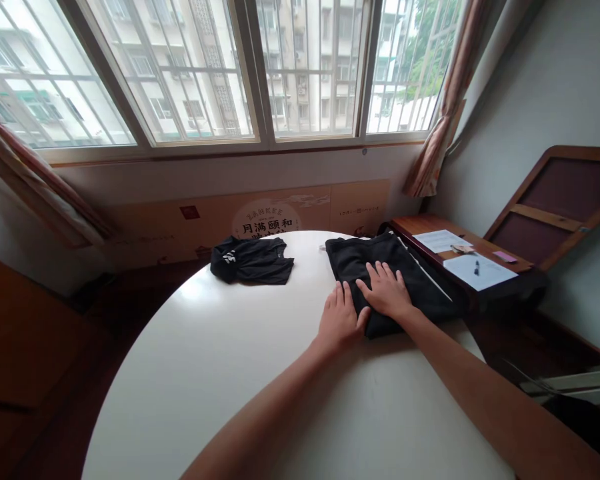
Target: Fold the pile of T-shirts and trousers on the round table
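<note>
A folded black garment with a white stripe or cord along its right side lies at the right of the white round table. My right hand rests flat on top of it, fingers spread. At its left edge lies my left hand, fingers stretched out and the thumb touching the cloth. Farther left, a black T-shirt with a white print lies loosely folded near the table's far edge.
Beyond the table's right side stands a low wooden cabinet with papers and a pen on it. A wooden frame leans on the right wall. Behind the table, printed cardboard stands below the barred window.
</note>
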A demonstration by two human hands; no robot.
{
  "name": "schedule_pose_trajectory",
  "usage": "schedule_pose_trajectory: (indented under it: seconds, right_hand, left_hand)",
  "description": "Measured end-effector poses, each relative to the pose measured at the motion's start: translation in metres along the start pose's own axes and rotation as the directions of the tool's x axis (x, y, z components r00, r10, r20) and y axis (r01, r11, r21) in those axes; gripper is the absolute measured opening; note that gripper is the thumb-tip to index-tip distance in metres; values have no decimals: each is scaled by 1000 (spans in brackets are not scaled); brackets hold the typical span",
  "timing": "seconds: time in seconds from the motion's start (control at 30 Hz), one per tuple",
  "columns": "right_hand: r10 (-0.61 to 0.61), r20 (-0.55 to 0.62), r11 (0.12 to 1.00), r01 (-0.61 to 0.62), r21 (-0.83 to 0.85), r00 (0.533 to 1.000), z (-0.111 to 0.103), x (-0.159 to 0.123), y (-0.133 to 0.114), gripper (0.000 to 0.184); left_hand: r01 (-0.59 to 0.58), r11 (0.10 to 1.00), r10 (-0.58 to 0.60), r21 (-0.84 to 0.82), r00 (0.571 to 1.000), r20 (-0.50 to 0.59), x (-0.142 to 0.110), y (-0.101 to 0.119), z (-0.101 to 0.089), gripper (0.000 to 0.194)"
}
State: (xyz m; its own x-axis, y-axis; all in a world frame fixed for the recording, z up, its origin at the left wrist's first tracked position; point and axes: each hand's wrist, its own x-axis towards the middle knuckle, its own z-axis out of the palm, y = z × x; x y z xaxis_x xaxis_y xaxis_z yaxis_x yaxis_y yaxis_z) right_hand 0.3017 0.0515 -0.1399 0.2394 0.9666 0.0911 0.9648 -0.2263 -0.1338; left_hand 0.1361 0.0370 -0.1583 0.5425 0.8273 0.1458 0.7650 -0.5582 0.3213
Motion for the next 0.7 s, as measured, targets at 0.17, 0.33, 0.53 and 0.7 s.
schedule_pose_trajectory:
  seconds: [0.17, 0.33, 0.53, 0.7]
  right_hand:
    - [37, 51, 997, -41, 72, 998, -11, 24, 10, 78]
    - [-53, 98, 998, 49, 50, 994, -14, 68, 33, 68]
    - [154, 49, 988, -155, 21, 987, -23, 101, 45, 69]
    - [-80, 8, 996, 80, 30, 997, -12, 101, 10, 75]
  left_hand:
    - [-145, 989, 145, 8, 989, 26, -33, 10, -2, 84]
    - [-176, 984, 177, -19, 983, 50, -40, 12, -3, 77]
    - [-133, 989, 137, -67, 988, 72, -39, 13, -7, 93]
    - [-165, 986, 165, -7, 985, 56, -38, 12, -3, 94]
